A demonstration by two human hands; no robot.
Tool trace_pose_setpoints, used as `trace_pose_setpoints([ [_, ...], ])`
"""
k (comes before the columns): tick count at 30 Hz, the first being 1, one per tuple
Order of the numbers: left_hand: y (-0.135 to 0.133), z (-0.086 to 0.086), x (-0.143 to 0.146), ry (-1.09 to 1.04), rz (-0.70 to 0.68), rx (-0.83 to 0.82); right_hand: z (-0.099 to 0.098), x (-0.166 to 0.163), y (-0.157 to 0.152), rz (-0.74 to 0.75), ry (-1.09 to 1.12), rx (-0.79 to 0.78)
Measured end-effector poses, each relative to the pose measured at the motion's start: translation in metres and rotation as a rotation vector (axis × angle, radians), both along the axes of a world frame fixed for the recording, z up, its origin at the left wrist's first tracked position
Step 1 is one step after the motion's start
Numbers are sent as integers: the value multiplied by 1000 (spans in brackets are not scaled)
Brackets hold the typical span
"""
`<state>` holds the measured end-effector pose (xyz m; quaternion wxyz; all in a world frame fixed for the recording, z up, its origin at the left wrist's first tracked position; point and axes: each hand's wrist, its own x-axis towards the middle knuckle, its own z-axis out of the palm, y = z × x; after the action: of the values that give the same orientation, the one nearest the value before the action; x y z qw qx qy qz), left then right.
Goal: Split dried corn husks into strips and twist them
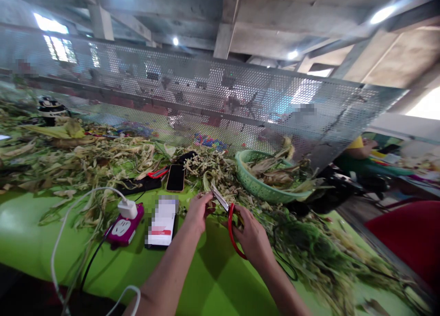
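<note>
My right hand (252, 236) grips red-handled scissors (225, 206), fingers through the red loop, blades pointing up and left. Just left of the blades, my left hand (198, 211) is closed in a pinch on something small at the blade tips; I cannot make out what it is. Both hands hover over a bright green table (213, 279) at the near edge of a heap of dried leaves and stems (103, 158).
A green plastic basket (261, 185) of husks stands behind my right hand. Left of my hands lie a phone (161, 222), a pink power strip (124, 226) with white charger and cable, and another phone (176, 177). A perforated metal screen (206, 100) runs along the table's far side.
</note>
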<state>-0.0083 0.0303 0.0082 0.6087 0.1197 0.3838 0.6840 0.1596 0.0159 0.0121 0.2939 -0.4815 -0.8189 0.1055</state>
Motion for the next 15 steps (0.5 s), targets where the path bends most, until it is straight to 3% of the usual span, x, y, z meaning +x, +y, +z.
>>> trace_pose_setpoints([
  [15,1,2,-1,-52,56,-20,5,-4,-3,-29,-66,22],
])
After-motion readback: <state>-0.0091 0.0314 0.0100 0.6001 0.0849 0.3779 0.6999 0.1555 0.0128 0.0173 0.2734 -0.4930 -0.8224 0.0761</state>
